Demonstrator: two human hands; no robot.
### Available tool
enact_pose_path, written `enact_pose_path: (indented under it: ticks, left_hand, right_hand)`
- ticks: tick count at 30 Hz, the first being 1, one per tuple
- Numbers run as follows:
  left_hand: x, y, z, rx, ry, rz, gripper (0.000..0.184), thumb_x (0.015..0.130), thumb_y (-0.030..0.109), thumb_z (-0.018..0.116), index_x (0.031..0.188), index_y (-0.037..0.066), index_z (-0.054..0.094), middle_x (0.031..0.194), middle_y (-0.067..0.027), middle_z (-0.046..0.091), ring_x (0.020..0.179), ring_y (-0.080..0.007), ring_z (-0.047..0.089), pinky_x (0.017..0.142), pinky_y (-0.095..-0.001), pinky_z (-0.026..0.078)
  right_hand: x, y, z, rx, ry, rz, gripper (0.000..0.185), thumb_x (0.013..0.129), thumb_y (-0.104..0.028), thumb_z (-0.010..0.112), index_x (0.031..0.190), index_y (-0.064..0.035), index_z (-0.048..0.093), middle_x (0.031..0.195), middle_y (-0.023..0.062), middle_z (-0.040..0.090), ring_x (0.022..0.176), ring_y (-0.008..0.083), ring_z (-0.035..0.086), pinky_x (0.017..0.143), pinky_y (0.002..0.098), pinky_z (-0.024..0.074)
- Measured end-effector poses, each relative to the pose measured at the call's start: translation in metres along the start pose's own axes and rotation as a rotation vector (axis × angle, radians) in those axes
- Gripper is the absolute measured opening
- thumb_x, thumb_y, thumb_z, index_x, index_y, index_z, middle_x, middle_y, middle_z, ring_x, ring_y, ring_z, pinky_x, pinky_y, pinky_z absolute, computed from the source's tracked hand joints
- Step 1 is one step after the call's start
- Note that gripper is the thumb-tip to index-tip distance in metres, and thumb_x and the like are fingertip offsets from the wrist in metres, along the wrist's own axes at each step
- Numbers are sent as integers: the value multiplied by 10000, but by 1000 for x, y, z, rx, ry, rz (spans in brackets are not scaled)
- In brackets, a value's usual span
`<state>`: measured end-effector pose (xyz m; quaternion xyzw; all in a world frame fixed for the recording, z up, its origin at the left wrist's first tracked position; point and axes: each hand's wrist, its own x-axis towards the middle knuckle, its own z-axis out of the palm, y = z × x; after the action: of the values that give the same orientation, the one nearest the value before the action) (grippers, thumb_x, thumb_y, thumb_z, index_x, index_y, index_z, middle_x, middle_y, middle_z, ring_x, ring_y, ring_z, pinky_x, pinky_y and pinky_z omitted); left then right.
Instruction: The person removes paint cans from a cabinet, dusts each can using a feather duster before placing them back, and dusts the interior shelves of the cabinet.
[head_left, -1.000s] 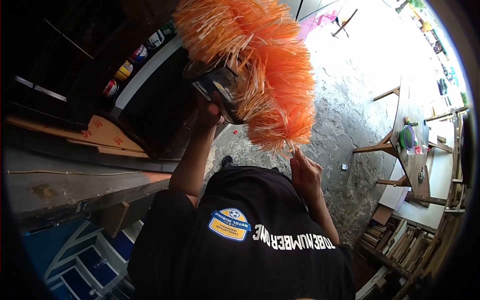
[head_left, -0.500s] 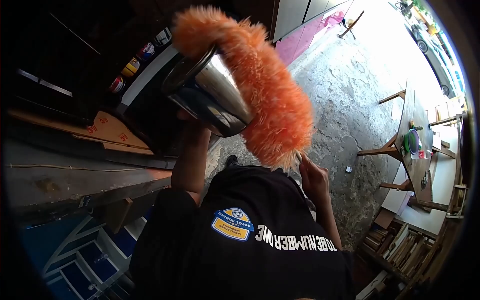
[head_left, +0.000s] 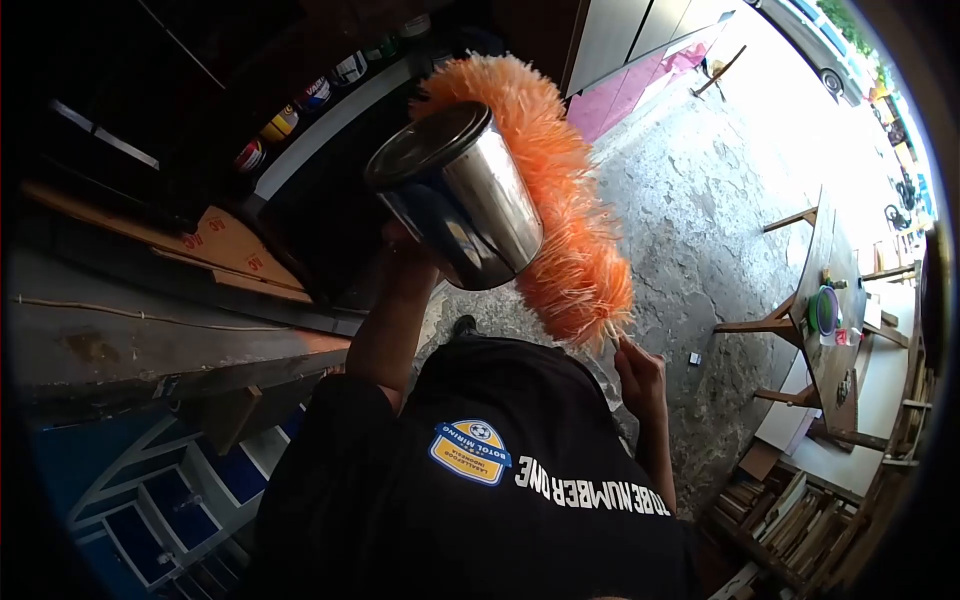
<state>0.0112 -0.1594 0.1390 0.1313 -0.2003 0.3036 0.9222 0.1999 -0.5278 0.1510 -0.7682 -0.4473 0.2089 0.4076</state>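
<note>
Two things held aloft: left hand (head_left: 400, 235), mostly hidden, holds tilted can (head_left: 478, 205), presumably from behind so near side is exposed; right hand (head_left: 641, 375) closed round base of duster (head_left: 585, 275), likely for reach; duster runs behind can, contact unclear.

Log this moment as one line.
left hand: holds silver metal can, tilted | right hand: grips orange fluffy duster | duster: alongside can, contact unclear
</note>
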Motion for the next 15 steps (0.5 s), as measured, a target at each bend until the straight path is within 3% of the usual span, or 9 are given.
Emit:
enact_pose_path:
  ticks: [1,3,4,6,7,8,13,14,15]
  left_hand:
    - [-4,6,-23,4,1,11,687,927,288,775,1513,118,460,1519,-103,506,1385,-263,490,1148,-490,421]
    - [-11,21,-89,-253,-289,-95,732,886,254,819,1512,118,466,1508,-87,519,1363,-267,515,1172,-501,391]
    - [-10,17,-75,-252,-292,-88,732,886,254,819,1512,118,466,1508,-87,519,1363,-267,515,1172,-501,391]
    - [-5,4,-32,-28,-135,4,615,995,347,690,1481,40,469,1453,-115,572,1331,-227,538,1212,-466,322]
    - [-17,9,-59,-29,-135,14,615,995,347,690,1481,40,469,1453,-115,572,1331,-227,538,1212,-466,322]
    - [-27,20,-86,251,-179,67,669,963,362,721,1486,38,459,1459,-120,562,1337,-231,530,1208,-466,326]
    - [-27,70,-237,1655,-354,286,947,804,442,875,1513,26,405,1490,-142,514,1369,-251,493,1190,-466,344]
    - [-20,42,-164,1651,-356,286,947,804,442,875,1513,26,405,1490,-142,514,1369,-251,493,1190,-466,344]
    - [6,30,-91,1522,-227,308,1095,693,462,932,1525,20,374,1488,-162,496,1377,-264,481,1177,-463,356]
  right_hand:
    - [-1,-2,1,-1,-9,-7,305,965,-73,617,1251,13,682,654,130,483,533,152,503,574,315,446]
    - [-3,-5,4,99,-145,107,320,957,-66,632,1270,-30,690,692,158,578,583,178,574,631,321,505]
    - [-5,-2,5,56,-154,74,298,965,-65,630,1252,-12,693,682,147,550,610,131,563,631,307,498]
    - [-13,31,-2,66,-145,116,307,969,-68,627,1264,-5,686,677,131,545,621,113,546,625,300,488]
    - [-17,49,-8,81,-134,161,317,973,-71,625,1276,2,679,673,115,541,631,94,529,619,293,478]
    - [-22,60,-14,120,-68,163,323,988,-87,611,1290,11,671,657,73,523,631,80,501,600,285,453]
    - [-15,39,-41,47,140,208,305,1000,-100,604,1268,25,677,663,37,487,623,77,487,587,287,439]
    - [-13,35,-45,14,167,150,343,1018,-138,587,1322,3,658,649,3,470,586,58,457,548,266,406]
    - [-11,30,-48,-19,196,94,381,1036,-176,569,1376,-19,638,635,-31,452,548,38,426,509,244,373]
